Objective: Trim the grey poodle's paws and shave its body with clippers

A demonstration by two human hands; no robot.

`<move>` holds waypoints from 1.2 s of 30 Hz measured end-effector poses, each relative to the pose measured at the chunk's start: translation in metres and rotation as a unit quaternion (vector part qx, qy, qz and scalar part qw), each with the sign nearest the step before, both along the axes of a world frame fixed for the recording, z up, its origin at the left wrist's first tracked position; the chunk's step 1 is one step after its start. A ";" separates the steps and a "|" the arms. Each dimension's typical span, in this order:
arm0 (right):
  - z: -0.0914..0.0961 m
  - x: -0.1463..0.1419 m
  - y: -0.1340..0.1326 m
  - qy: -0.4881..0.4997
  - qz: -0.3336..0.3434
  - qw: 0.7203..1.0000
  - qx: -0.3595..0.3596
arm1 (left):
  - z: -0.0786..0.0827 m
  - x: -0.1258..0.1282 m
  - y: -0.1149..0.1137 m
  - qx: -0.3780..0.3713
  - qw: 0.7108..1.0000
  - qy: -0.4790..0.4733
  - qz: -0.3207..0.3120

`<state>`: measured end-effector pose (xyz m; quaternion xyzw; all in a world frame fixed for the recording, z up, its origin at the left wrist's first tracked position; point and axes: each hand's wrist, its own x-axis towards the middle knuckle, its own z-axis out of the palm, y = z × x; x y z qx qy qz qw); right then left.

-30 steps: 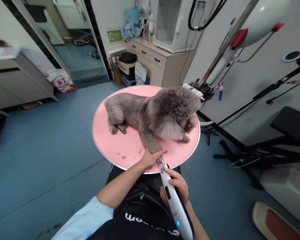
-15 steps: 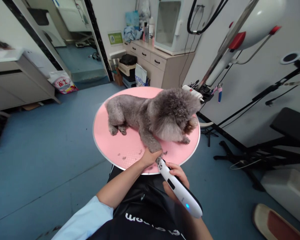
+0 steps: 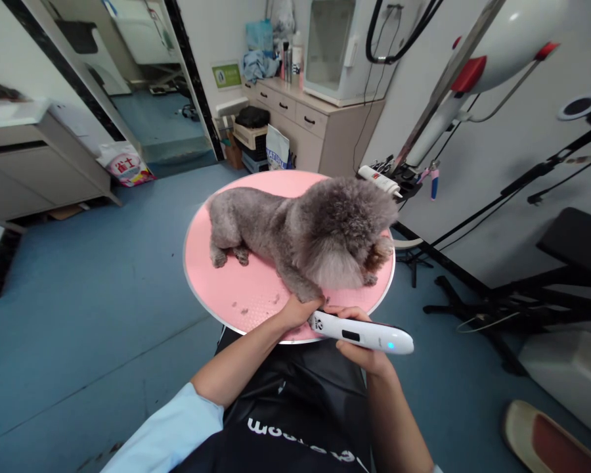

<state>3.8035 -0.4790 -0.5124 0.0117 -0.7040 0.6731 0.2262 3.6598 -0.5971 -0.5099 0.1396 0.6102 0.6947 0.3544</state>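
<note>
A grey curly-haired dog (image 3: 300, 230) lies on a round pink grooming table (image 3: 236, 282), head toward the right. My left hand (image 3: 295, 312) is closed round the dog's front paw at the table's near edge. My right hand (image 3: 359, 338) grips a white electric clipper (image 3: 362, 332) with a blue light. The clipper lies almost level, its head touching the held paw. Small tufts of cut hair lie on the pink surface near the paw.
A metal grooming arm with a white dryer (image 3: 477, 59) rises at the table's right. Black stand legs (image 3: 497, 295) spread over the blue floor to the right. A beige cabinet (image 3: 315, 121) stands behind, with a doorway at the back left. A slipper (image 3: 546, 440) lies at lower right.
The clipper has swung from pointing up toward the paw to lying almost level, its tail moving right. My right hand followed. My left hand keeps hold of the paw.
</note>
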 end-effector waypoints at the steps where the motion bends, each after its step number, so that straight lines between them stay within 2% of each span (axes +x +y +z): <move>1: -0.002 0.000 0.002 -0.001 0.002 1.000 -0.006 | -0.001 0.000 0.000 -0.003 1.000 0.002 -0.007; 4: -0.010 0.005 -0.008 0.019 -0.030 0.999 -0.002 | -0.003 0.003 0.002 -0.009 1.000 0.012 -0.021; 6: -0.014 0.012 -0.027 0.061 -0.117 0.991 0.025 | -0.005 0.006 0.003 0.001 1.000 0.023 -0.019; 9: -0.018 0.023 -0.059 0.097 -0.273 0.954 0.079 | -0.011 0.010 0.004 -0.002 1.000 0.022 -0.020; 12: -0.020 0.028 -0.083 0.085 -0.344 0.928 0.110 | -0.017 0.013 0.004 -0.023 0.999 0.000 -0.030; 18: -0.024 0.023 -0.093 0.093 -0.347 0.924 0.135 | -0.025 0.013 0.001 0.001 0.999 0.042 0.004; 24: -0.024 0.023 -0.092 0.116 -0.375 0.907 0.153 | -0.027 0.010 0.001 0.010 0.999 0.042 -0.019; 30: -0.026 0.025 -0.093 0.078 -0.350 0.916 0.179 | -0.026 0.008 -0.001 -0.014 0.995 0.093 -0.034; 36: -0.032 0.022 -0.095 0.095 -0.339 0.916 0.193 | -0.022 0.004 -0.002 -0.011 0.990 0.133 -0.043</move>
